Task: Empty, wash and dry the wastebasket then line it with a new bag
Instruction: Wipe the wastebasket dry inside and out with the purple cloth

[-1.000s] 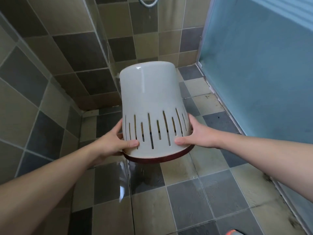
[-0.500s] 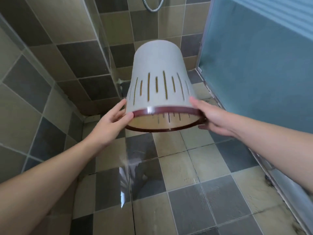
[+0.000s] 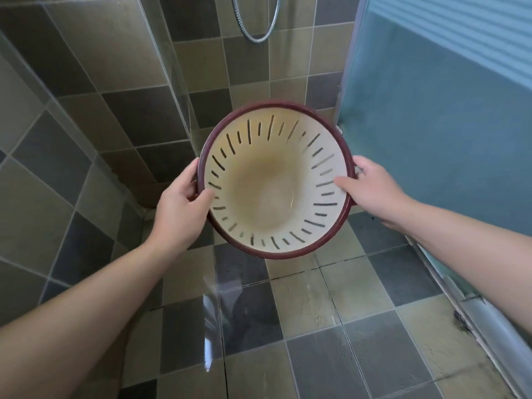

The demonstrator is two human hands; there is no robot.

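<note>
Wet, glossy tiles in dull green and dark grey make up the floor [image 3: 305, 335], nearest the camera, and 2 bare forearms reach out over them from the lower corners. The left hand [image 3: 178, 208] grips the left side of the bin [image 3: 276, 182], its thumb hooked over the rim onto the inner wall and its fingers curled behind the outside. The right hand [image 3: 371, 185] grips the right side the same way, thumb lying inside across the slits and fingers wrapped round the outer edge. The bin is held in the air between the 2 hands, above the floor, tipped so its mouth faces the camera. Its inside is cream plastic with a brownish tinge toward the bottom, a ring of narrow slits runs round the upper wall, and the rim is dark red. Nothing lies inside it. To the right stands a frosted blue door [image 3: 437, 133]. Behind the bin rise tiled walls, with a clear glass panel [image 3: 172, 82] on edge to the left. A metal hose [image 3: 259, 27] loops down at the top.
</note>
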